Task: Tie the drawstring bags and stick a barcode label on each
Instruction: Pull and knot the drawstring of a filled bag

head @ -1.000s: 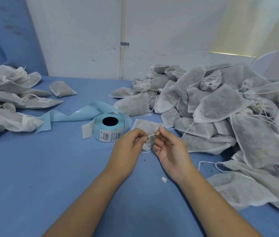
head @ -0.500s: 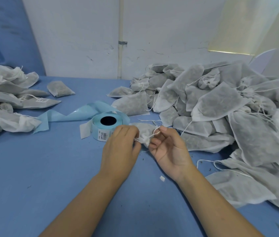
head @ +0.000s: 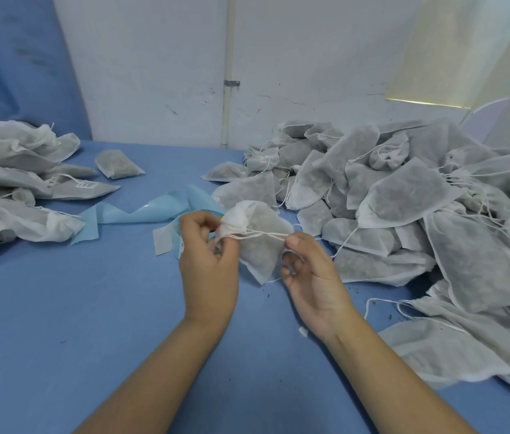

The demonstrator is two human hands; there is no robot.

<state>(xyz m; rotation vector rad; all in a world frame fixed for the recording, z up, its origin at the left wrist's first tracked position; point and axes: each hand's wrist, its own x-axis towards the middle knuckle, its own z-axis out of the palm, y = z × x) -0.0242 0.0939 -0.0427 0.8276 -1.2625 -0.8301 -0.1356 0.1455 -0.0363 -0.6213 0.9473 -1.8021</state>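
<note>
Left hand pinches the gathered neck of a bag, right hand pinches its drawstring taut, just above the desk. Knot looks unfinished, no label yet. Small done pile on the left, huge pile waiting on the right. Label roll is mostly hidden behind the left hand.

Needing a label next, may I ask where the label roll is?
Head view, mid-table: the label roll is mostly hidden behind the left hand, blue liner trailing leftward.
</note>
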